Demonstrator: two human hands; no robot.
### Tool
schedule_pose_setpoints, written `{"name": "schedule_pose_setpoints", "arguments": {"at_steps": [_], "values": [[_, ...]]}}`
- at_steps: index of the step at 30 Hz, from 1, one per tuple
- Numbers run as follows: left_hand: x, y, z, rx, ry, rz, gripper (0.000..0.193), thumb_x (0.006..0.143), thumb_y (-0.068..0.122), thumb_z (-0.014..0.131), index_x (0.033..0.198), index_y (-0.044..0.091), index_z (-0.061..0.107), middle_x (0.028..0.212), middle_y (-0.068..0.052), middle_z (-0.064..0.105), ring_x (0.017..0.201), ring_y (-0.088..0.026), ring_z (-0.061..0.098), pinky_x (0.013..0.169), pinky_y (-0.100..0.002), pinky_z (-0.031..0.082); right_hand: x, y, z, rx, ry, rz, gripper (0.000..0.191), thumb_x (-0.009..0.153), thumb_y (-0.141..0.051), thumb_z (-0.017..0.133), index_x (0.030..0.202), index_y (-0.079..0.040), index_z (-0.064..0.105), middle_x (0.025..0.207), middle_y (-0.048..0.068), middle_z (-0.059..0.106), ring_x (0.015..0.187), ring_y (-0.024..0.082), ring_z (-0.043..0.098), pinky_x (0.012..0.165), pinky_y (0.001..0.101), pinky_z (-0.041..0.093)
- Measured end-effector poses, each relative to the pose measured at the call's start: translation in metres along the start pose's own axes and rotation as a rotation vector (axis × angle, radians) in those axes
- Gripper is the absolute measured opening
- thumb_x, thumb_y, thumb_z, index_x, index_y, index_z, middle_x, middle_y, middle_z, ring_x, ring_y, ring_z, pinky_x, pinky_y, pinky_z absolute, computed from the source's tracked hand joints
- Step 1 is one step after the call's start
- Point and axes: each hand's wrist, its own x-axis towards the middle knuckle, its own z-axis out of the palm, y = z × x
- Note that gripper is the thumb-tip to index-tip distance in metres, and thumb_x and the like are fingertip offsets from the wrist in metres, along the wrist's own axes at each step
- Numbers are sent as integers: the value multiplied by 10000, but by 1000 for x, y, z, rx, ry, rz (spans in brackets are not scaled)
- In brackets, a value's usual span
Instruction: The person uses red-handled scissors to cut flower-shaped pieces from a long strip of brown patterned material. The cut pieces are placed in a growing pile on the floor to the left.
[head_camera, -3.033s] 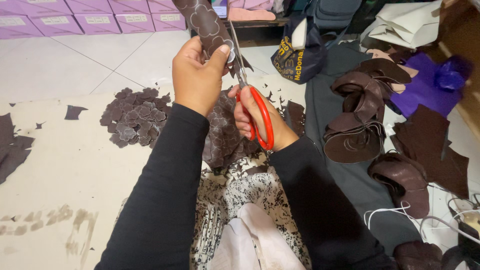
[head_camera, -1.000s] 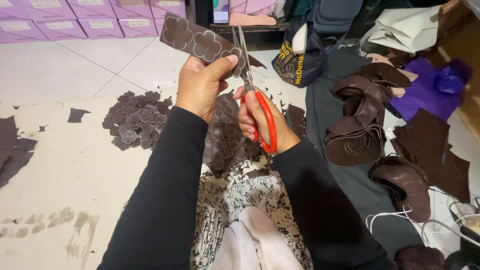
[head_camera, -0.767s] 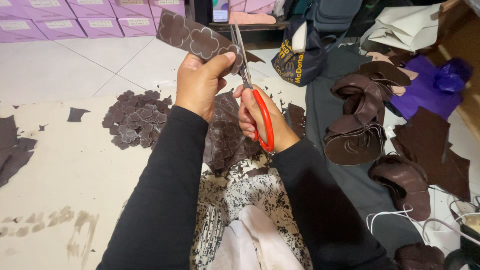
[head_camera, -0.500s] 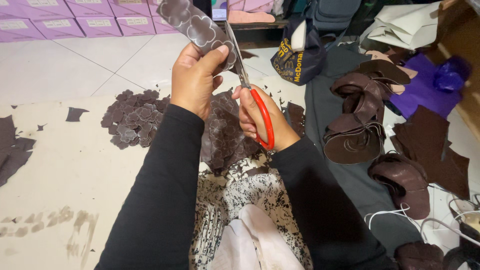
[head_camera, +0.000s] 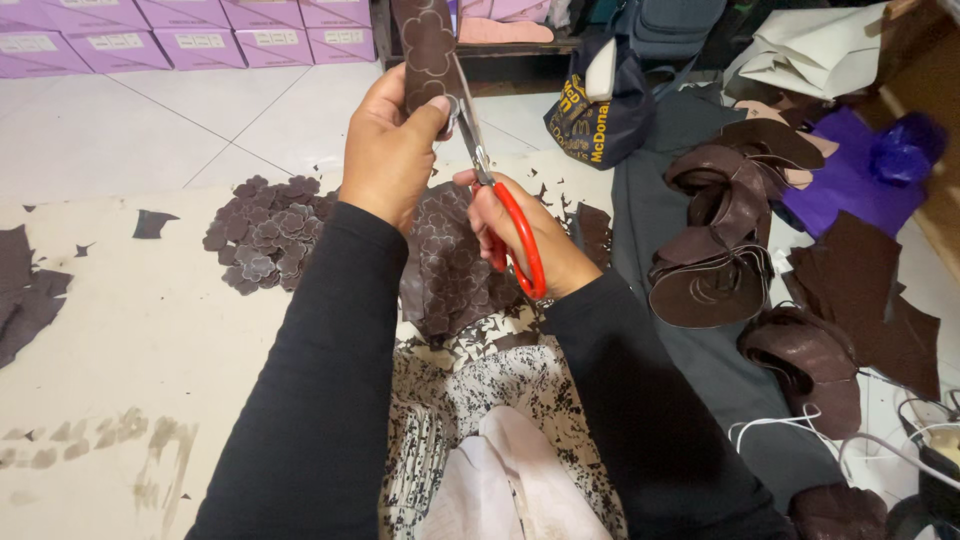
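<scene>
Scissors (head_camera: 500, 205) sit gripped in our right hand (head_camera: 525, 235); our left hand (head_camera: 390, 150) pinches the brown strip (head_camera: 428, 50) upright, blades at its edge, flower pile (head_camera: 262, 235) left.

Brown strip (head_camera: 428, 50) looks like matt leather, scissors (head_camera: 495, 190) have shiny metal blades and glossy red plastic handles, floor tiles (head_camera: 150, 110) smooth and glossy.

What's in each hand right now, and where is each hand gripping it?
Left hand pinches the brown strip at its lower end. Right hand holds the scissors by their red handle loops, blades at the strip's edge.
</scene>
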Motion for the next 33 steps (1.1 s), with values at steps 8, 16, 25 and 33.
{"name": "schedule_pose_setpoints", "arguments": {"at_steps": [8,16,25,33], "values": [[-5,11,1,148,29,-92,355,932,40,683,1281,22,620,955,-10,739,806,-73,722,640,-226,553,-1,-2,-1,86,-32,-63,541,1092,-438,467,1422,-15,531,908,-26,521,731,71,515,638,227,469],[-4,11,-1,155,10,-91,346,914,27,705,1251,1,635,904,-16,746,760,-70,715,592,-208,521,-3,-6,-5,55,14,10,496,1050,-435,520,1347,-41,578,767,-43,524,542,42,465,451,210,372],[-2,1,-1,75,35,-83,361,900,6,701,1252,-28,627,906,-49,736,751,-87,704,582,-218,501,3,5,-9,-55,35,-10,481,1052,-444,516,1316,-48,589,742,-46,496,545,37,448,461,205,366],[-2,8,2,112,-12,-57,372,917,-30,682,1285,-50,636,966,-58,731,784,-94,700,678,-225,562,2,7,-9,-5,29,42,442,1023,-439,493,1259,-75,574,721,-49,474,527,48,435,452,216,370]]}}
